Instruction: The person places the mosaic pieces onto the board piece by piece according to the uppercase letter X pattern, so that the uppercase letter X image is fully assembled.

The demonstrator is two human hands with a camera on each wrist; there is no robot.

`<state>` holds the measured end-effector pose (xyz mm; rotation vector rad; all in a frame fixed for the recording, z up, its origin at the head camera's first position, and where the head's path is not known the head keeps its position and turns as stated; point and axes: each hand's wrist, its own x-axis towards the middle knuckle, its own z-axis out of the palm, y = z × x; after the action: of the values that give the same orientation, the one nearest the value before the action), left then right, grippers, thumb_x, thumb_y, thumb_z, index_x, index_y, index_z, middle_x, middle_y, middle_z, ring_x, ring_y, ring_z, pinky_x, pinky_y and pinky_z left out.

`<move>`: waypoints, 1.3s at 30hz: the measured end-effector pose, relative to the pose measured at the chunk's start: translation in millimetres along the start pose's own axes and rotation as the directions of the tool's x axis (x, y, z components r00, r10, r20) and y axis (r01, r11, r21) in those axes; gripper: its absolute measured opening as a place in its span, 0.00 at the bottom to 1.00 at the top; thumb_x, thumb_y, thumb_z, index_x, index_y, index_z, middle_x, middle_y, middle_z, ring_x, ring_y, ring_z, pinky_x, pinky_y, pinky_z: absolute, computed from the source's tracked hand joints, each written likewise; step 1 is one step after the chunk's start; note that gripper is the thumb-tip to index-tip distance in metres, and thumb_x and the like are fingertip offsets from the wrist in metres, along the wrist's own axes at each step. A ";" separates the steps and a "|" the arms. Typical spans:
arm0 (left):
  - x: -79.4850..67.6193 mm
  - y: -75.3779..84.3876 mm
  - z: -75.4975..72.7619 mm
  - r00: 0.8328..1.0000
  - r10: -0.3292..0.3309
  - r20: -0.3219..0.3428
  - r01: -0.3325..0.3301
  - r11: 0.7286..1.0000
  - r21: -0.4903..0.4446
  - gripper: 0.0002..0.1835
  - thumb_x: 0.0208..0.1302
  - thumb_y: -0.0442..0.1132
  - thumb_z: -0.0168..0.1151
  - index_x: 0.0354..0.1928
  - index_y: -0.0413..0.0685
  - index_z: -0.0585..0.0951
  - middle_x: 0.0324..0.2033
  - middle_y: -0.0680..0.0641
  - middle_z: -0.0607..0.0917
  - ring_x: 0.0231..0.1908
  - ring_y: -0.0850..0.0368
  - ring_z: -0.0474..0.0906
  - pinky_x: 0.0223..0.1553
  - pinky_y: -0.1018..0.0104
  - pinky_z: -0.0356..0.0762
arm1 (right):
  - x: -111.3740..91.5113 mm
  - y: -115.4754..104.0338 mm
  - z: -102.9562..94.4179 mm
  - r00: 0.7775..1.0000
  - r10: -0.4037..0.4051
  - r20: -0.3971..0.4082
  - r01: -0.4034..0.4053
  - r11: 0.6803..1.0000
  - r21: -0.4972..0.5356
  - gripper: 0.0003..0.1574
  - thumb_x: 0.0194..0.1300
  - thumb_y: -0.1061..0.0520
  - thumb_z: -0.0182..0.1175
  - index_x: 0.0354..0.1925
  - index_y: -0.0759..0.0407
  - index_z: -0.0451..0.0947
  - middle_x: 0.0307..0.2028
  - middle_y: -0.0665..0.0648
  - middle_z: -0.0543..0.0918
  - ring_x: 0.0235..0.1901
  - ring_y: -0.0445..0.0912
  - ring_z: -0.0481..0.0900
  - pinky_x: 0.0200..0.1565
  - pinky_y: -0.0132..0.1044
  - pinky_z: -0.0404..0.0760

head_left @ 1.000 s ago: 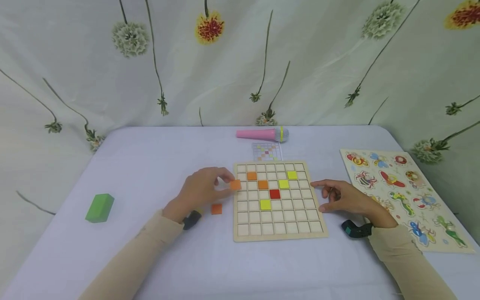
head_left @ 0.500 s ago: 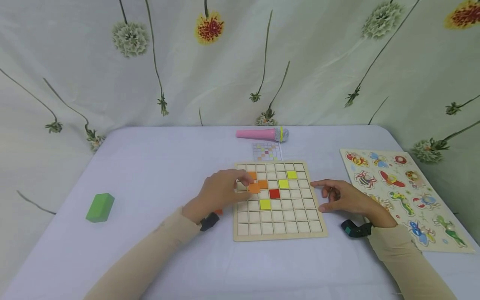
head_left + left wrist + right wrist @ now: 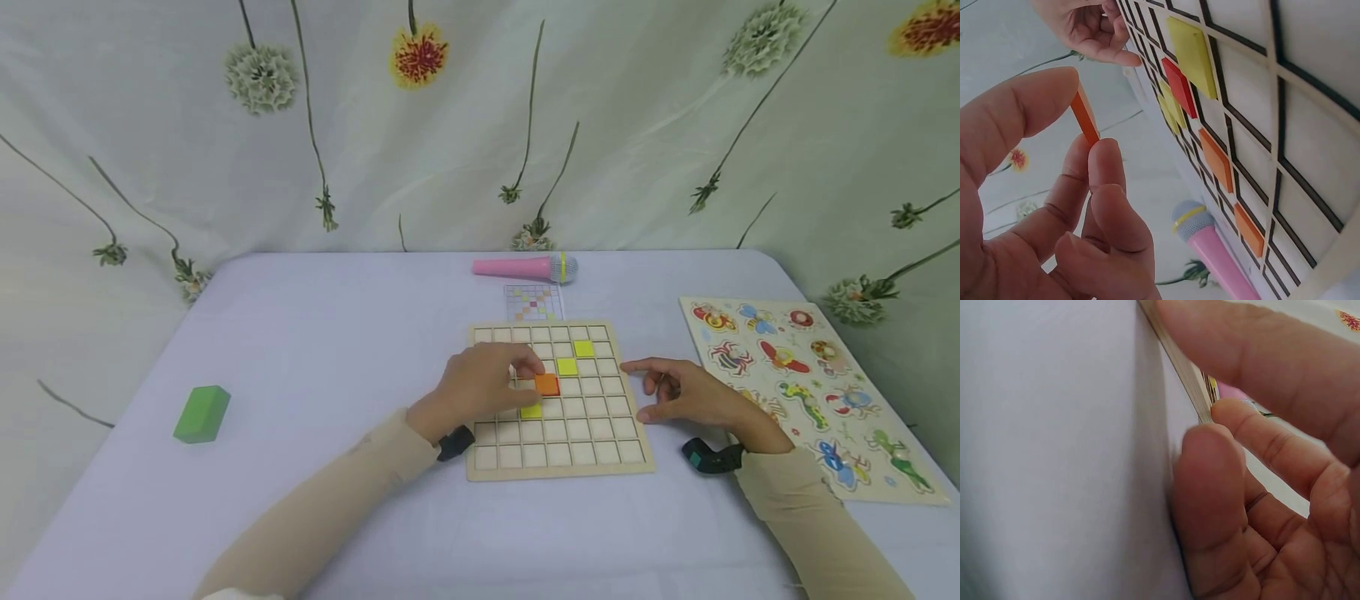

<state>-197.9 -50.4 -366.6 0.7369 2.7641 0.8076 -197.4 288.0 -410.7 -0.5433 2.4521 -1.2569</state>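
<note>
My left hand [image 3: 483, 383] pinches an orange square tile [image 3: 547, 384] between thumb and fingertips above the wooden grid board [image 3: 592, 462]. In the left wrist view the held tile [image 3: 1087, 117] hangs apart from the board. Set in the board are yellow tiles [image 3: 1191, 56], a red tile [image 3: 1179, 87] and two orange tiles [image 3: 1216, 159]. From the head view, the left hand hides both set orange tiles, and the held one covers most of the red. My right hand [image 3: 690, 396] touches the board's right edge with index fingertip and thumb; its other fingers are bent.
Behind the board lie a small colour-grid card [image 3: 533, 302] and a pink toy microphone [image 3: 517, 267]. A green block [image 3: 202, 414] stands at the left. On the right is a picture puzzle board [image 3: 810, 400], partly under the right forearm.
My left hand has moved rightward from the board's left edge to over its middle, carrying the orange tile. A loose orange tile on the table is now hidden by that arm. The right hand stays put.
</note>
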 end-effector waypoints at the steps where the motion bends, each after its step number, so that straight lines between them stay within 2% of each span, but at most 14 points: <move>1: 1.6 1.6 1.6 1.000 -0.003 0.006 0.003 1.000 0.002 0.12 0.64 0.45 0.78 0.49 0.61 0.89 0.41 0.59 0.89 0.41 0.60 0.82 0.35 0.61 0.76 | 0.1 -0.2 0.1 1.000 0.003 0.001 -0.003 1.000 -0.002 0.43 0.61 0.65 0.78 0.70 0.76 0.73 0.40 0.56 0.75 0.32 0.43 0.70 0.35 0.33 0.70; 5: 8.8 9.4 7.4 0.999 -0.008 0.036 0.007 1.000 0.020 0.12 0.64 0.46 0.79 0.48 0.62 0.89 0.38 0.63 0.88 0.42 0.61 0.82 0.35 0.62 0.75 | 0.1 -1.2 0.2 1.000 0.016 0.001 -0.016 1.000 -0.006 0.43 0.61 0.65 0.78 0.70 0.76 0.73 0.40 0.56 0.75 0.32 0.43 0.70 0.35 0.33 0.70; 9: 14.8 17.8 12.0 0.999 0.002 0.054 -0.005 0.999 0.054 0.11 0.64 0.47 0.79 0.47 0.61 0.89 0.35 0.64 0.86 0.36 0.61 0.79 0.32 0.62 0.75 | -0.5 -2.0 -0.3 1.000 0.021 0.003 -0.021 1.000 -0.009 0.43 0.61 0.65 0.78 0.70 0.76 0.72 0.40 0.56 0.75 0.32 0.43 0.70 0.35 0.33 0.70; 15: 20.4 27.8 15.9 0.995 -0.024 0.096 0.017 0.998 0.068 0.10 0.65 0.46 0.77 0.47 0.60 0.89 0.31 0.63 0.82 0.33 0.64 0.77 0.35 0.61 0.72 | -0.7 -1.9 -0.3 1.000 0.025 0.004 -0.025 1.000 -0.013 0.43 0.62 0.65 0.78 0.70 0.76 0.72 0.40 0.56 0.75 0.33 0.43 0.70 0.35 0.33 0.70; 21: 26.7 31.2 20.8 0.987 -0.048 0.155 0.031 0.993 0.111 0.09 0.63 0.41 0.74 0.44 0.60 0.88 0.29 0.64 0.82 0.32 0.64 0.77 0.34 0.63 0.72 | -0.1 -2.1 -0.3 1.000 0.026 0.002 -0.026 0.999 -0.021 0.43 0.62 0.65 0.78 0.70 0.76 0.73 0.40 0.56 0.75 0.32 0.43 0.70 0.35 0.33 0.70; 25: 31.1 33.1 26.1 0.982 -0.065 0.177 0.036 0.986 0.163 0.08 0.63 0.42 0.76 0.43 0.59 0.89 0.31 0.62 0.84 0.34 0.63 0.78 0.34 0.64 0.73 | 0.7 -2.3 -0.2 1.000 0.026 0.003 -0.026 0.999 -0.026 0.43 0.62 0.64 0.78 0.70 0.75 0.73 0.40 0.56 0.75 0.33 0.43 0.70 0.35 0.33 0.70; 29: 34.3 35.2 29.8 0.979 -0.078 0.188 0.037 0.976 0.214 0.08 0.62 0.43 0.75 0.43 0.59 0.89 0.30 0.62 0.83 0.32 0.60 0.79 0.34 0.63 0.73 | 1.3 -2.2 -0.4 1.000 0.025 0.006 -0.025 0.999 -0.025 0.43 0.62 0.65 0.78 0.70 0.76 0.72 0.40 0.56 0.75 0.33 0.43 0.70 0.35 0.32 0.70; 34: 35.7 37.1 30.3 0.978 -0.074 0.193 0.028 0.972 0.232 0.09 0.62 0.41 0.74 0.44 0.58 0.89 0.27 0.61 0.81 0.31 0.59 0.78 0.32 0.62 0.73 | 1.5 -2.4 -0.1 1.000 0.029 0.002 -0.029 0.999 -0.030 0.43 0.62 0.65 0.78 0.70 0.76 0.73 0.40 0.56 0.75 0.33 0.44 0.70 0.35 0.32 0.70; 39: 36.9 37.7 30.9 0.976 -0.083 0.201 0.037 0.974 0.221 0.10 0.63 0.43 0.75 0.45 0.58 0.89 0.30 0.61 0.84 0.32 0.59 0.79 0.34 0.62 0.73 | 1.5 -1.2 -0.3 1.000 0.025 0.000 -0.025 0.999 -0.035 0.43 0.61 0.65 0.79 0.70 0.76 0.73 0.40 0.56 0.76 0.33 0.44 0.70 0.35 0.33 0.70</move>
<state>-205.2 9.9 -372.9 0.7233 2.6929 0.3945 -198.6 286.9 -409.8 -0.5207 2.4773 -1.2057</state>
